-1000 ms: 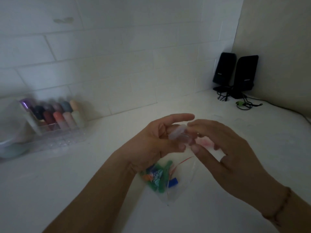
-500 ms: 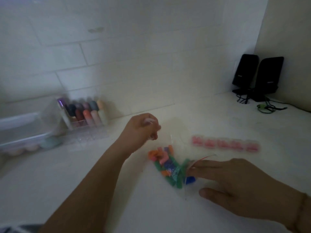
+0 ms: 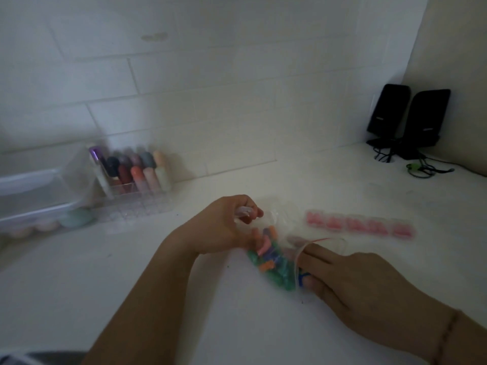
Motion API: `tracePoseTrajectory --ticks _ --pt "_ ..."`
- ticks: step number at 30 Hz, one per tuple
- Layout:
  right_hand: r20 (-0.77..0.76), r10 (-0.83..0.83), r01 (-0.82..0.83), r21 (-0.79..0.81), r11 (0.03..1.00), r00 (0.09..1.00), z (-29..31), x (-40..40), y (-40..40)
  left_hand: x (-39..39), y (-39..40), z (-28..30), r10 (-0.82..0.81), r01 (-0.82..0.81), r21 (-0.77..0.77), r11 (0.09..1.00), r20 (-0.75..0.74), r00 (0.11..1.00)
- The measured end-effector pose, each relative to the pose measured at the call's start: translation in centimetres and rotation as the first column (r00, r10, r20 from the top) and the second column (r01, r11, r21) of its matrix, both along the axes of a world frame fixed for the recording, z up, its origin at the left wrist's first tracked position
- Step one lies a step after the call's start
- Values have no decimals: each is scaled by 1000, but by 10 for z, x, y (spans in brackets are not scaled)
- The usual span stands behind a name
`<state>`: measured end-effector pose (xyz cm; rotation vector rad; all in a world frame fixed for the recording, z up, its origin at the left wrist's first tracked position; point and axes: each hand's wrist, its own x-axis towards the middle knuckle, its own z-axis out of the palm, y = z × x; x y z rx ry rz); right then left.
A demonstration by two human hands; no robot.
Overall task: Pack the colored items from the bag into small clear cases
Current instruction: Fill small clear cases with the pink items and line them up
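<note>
A clear zip bag [image 3: 276,262] full of small green, orange, pink and blue items lies on the white counter in front of me. My left hand [image 3: 226,227] grips a small clear case [image 3: 243,211] just left of the bag's top. My right hand [image 3: 350,283] has its fingers pushed into the bag's open mouth, where the red seal line shows; whether they pinch an item is hidden. Behind the bag lies a row of several small clear cases [image 3: 359,225] holding pink items.
A clear organiser with coloured bottles [image 3: 134,175] and a clear lidded bin [image 3: 34,196] stand at the back left against the tiled wall. Two black speakers [image 3: 408,119] with cables sit in the back right corner.
My hands have parted: the left carried the clear case to the left of the bag, and the right went down and slid its fingers into the bag's mouth. The pink row came into sight.
</note>
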<state>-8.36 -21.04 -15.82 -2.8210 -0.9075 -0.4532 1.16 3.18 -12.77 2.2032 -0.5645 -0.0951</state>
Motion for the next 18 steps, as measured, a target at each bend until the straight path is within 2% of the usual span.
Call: tracePoseTrajectory --ticks 9,12,15,18 --pt "-36 54 -54 -14 998 998 0 6 3 -5 -12 -2 -101 101 -51 994 -1 995" --pt "1 57 -57 -3 998 998 -1 6 3 -7 -16 -2 -114 113 -69 991 -5 993" --pt "35 66 -68 75 995 997 3 6 4 -8 -16 -1 -92 83 -123 989 -71 993" --pt "81 52 -64 148 987 995 8 6 5 -6 -14 -1 -80 72 -115 991 -64 995"
